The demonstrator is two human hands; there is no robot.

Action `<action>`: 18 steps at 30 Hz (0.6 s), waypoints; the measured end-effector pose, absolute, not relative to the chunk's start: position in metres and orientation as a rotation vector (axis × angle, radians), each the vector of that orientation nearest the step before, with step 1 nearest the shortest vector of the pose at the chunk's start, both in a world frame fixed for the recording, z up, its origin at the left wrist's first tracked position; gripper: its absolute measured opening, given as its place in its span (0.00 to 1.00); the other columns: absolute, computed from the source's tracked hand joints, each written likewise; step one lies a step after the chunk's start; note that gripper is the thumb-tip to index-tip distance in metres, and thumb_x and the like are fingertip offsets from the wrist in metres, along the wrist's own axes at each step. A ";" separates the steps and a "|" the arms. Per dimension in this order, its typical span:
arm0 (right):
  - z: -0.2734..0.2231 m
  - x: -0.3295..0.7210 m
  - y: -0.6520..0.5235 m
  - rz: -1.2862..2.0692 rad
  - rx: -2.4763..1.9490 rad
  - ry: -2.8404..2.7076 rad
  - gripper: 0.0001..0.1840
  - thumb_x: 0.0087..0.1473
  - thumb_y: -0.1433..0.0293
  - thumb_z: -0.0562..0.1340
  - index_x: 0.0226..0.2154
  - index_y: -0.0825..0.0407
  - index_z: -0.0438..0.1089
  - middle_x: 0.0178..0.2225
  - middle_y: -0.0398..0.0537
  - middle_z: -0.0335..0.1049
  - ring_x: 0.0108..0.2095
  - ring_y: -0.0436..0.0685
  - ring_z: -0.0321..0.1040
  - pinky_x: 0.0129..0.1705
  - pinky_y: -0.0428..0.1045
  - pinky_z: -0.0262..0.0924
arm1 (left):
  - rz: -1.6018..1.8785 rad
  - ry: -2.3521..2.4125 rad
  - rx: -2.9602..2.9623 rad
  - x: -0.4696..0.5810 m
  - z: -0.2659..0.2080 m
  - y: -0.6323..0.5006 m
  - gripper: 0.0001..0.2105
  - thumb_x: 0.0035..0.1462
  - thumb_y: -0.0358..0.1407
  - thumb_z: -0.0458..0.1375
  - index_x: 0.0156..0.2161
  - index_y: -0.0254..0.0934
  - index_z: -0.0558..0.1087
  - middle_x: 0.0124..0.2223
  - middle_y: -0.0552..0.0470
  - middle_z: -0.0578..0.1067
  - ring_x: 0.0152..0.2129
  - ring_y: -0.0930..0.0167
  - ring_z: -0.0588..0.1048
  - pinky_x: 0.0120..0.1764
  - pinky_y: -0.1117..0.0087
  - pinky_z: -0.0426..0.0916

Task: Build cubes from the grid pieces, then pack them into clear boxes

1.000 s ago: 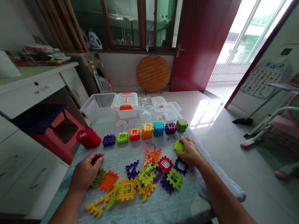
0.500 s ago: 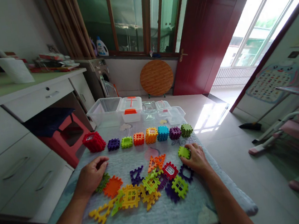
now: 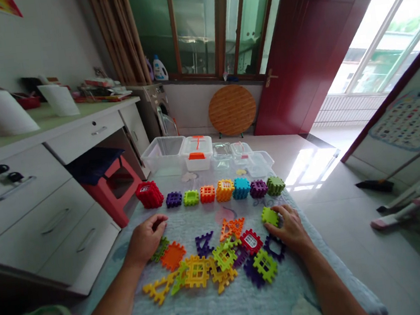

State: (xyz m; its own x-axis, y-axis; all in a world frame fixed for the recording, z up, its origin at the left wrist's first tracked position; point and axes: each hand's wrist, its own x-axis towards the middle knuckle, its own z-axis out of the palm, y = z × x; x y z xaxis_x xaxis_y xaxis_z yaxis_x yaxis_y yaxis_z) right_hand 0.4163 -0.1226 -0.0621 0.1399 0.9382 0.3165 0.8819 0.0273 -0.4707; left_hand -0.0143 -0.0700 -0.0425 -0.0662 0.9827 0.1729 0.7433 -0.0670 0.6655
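My right hand (image 3: 290, 226) grips the edge of a lime-green square building tile (image 3: 269, 217) between thumb and fingers, right of the loose pieces. At the left, my left hand (image 3: 148, 238) rests on the cloth, fingers curled in and nothing visible in them. Beside it lie a dark green tile (image 3: 160, 249), partly hidden by the hand, and an orange square tile (image 3: 173, 255). Between my hands is a scatter of interlocking pieces: a yellow window tile (image 3: 197, 271), a purple triangle frame (image 3: 204, 244), orange triangle pieces (image 3: 232, 229), a red window tile (image 3: 251, 242) and a purple square frame (image 3: 275, 247).
Behind the scatter runs a row of colour-sorted stacks, from a red stack (image 3: 149, 194) to a dark green stack (image 3: 276, 186). Farther back stand a clear open bin (image 3: 164, 157), a lidded box (image 3: 198, 154) and smaller clear containers (image 3: 223, 155). A pink stool (image 3: 109, 189) stands left.
The view has swung left, so everything sits farther right in the picture. My left hand's fingers are drawn closer together. The right hand keeps its hold on the lime-green tile.
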 end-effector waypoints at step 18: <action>-0.008 0.263 -0.066 0.342 -1.636 -2.284 0.25 0.42 0.59 0.70 0.44 0.52 0.73 0.41 0.52 0.66 0.44 0.61 0.60 0.47 0.53 0.56 | 1.049 1.759 2.024 -0.015 -0.046 -0.072 0.12 0.54 0.40 0.52 0.37 0.37 0.74 0.35 0.50 0.79 0.31 0.67 0.76 0.40 0.69 0.71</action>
State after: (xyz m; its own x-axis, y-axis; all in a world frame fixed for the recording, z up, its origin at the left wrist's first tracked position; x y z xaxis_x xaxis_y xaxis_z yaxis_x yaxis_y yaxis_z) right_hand 0.2633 -0.0661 -0.0081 -0.2998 0.9475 0.1110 0.8734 0.3194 -0.3677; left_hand -0.0150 -0.0723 -0.0459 0.0055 0.9385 0.3451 0.7501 -0.2321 0.6192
